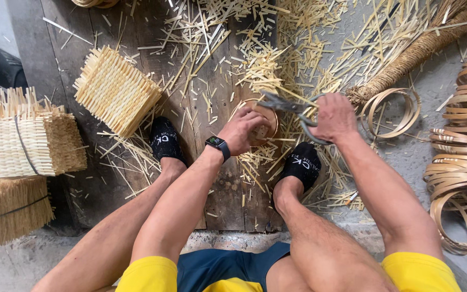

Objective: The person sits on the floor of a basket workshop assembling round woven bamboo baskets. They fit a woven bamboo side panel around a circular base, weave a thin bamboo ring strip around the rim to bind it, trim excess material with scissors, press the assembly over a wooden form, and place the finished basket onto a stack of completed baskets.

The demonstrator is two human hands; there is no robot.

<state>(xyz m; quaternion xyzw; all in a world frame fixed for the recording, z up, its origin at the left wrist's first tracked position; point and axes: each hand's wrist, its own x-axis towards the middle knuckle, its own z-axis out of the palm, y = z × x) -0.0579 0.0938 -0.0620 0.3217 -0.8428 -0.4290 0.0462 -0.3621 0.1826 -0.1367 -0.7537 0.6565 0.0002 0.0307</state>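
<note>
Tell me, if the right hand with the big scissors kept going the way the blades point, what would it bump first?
Probably the left hand: the right hand aims the shears leftward just above it and the round woven piece. Depth is unclear.

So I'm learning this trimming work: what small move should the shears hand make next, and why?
Probably close the shears in the right hand: their blades sit at the sticks over the round piece that the left hand steadies.
</note>
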